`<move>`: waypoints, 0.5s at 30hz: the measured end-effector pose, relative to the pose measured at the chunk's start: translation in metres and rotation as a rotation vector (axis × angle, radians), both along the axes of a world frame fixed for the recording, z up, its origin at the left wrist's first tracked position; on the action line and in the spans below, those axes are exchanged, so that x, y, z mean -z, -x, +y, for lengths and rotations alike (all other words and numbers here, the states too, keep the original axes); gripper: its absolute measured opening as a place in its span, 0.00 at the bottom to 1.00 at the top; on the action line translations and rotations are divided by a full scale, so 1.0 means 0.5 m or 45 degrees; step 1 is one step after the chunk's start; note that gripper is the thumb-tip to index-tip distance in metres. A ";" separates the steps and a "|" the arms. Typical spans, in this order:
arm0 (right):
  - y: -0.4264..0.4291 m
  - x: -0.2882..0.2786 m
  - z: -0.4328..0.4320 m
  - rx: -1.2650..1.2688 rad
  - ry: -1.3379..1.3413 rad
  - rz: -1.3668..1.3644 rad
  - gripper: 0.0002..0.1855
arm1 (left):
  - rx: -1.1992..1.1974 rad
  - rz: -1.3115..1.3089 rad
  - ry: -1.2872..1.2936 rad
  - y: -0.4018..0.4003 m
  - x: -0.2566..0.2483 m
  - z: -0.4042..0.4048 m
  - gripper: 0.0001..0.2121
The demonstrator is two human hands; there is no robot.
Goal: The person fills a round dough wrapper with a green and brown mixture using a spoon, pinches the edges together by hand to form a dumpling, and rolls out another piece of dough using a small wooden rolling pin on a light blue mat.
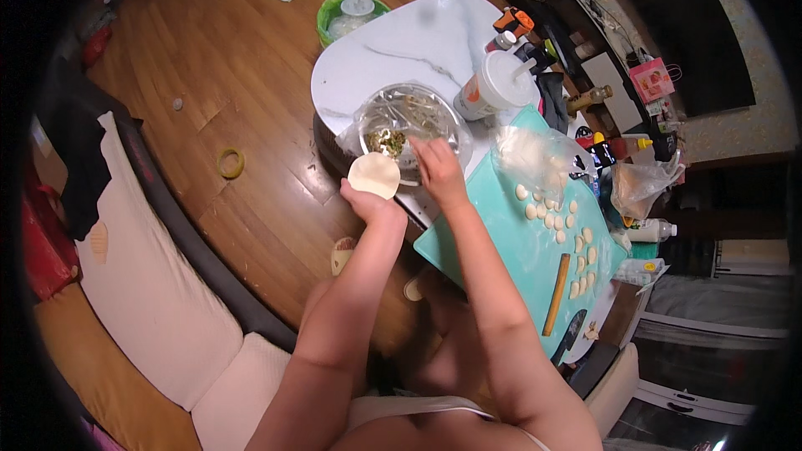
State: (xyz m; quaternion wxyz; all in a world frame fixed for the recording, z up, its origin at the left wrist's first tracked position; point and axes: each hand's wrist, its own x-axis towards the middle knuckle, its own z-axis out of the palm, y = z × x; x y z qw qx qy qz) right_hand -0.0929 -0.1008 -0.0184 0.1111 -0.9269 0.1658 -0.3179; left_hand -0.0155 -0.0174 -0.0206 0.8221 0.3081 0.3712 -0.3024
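Observation:
On my left hand (369, 202) lies a round, flat dough wrapper (374, 175), held near the rim of a metal bowl (460, 125). Chopped filling (387, 141) shows in the bowl, which is partly covered with clear plastic film. My right hand (440, 169) reaches over the bowl's near right side, fingers bent; whether they pinch anything is too small to tell. To the right, a teal mat (501, 244) carries several small dough pieces (559, 222), a wooden rolling pin (556, 294) and a dark-bladed knife (570, 333). A clear bag of dough (526, 153) rests at the mat's far edge.
A large lidded cup with a straw (495, 84) stands beyond the bowl on the marble-patterned table (388, 44). A green-lined bin (326, 15) is by the table's far left edge. Bottles and bags crowd the right side. A roll of tape (230, 163) lies on the floor beside the sofa (156, 300).

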 end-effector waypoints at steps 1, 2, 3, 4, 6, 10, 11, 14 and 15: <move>0.003 -0.002 0.015 -0.014 -0.046 0.031 0.16 | -0.007 -0.015 0.000 -0.006 -0.004 0.005 0.25; 0.012 0.001 0.029 -0.017 -0.089 0.013 0.14 | -0.029 -0.003 -0.012 -0.012 -0.008 0.009 0.25; 0.030 0.002 0.040 -0.009 -0.125 0.000 0.13 | -0.041 0.014 -0.017 -0.012 -0.018 0.008 0.26; 0.037 -0.003 0.059 -0.012 -0.125 -0.007 0.13 | -0.051 0.007 -0.068 -0.016 -0.025 0.008 0.25; 0.054 -0.018 0.088 0.099 -0.284 -0.186 0.09 | -0.066 -0.020 -0.088 -0.027 -0.030 0.008 0.25; 0.055 0.008 0.095 0.461 -0.392 -0.396 0.11 | -0.084 -0.076 -0.105 -0.046 -0.035 0.007 0.25; 0.055 0.015 0.093 0.468 -0.382 -0.400 0.11 | -0.076 -0.073 -0.116 -0.046 -0.036 0.004 0.25; 0.034 0.024 0.101 0.588 -0.491 -0.367 0.10 | -0.086 -0.058 -0.132 -0.050 -0.018 0.002 0.25; 0.035 0.028 0.101 0.586 -0.493 -0.371 0.10 | -0.088 -0.062 -0.133 -0.050 -0.021 0.001 0.25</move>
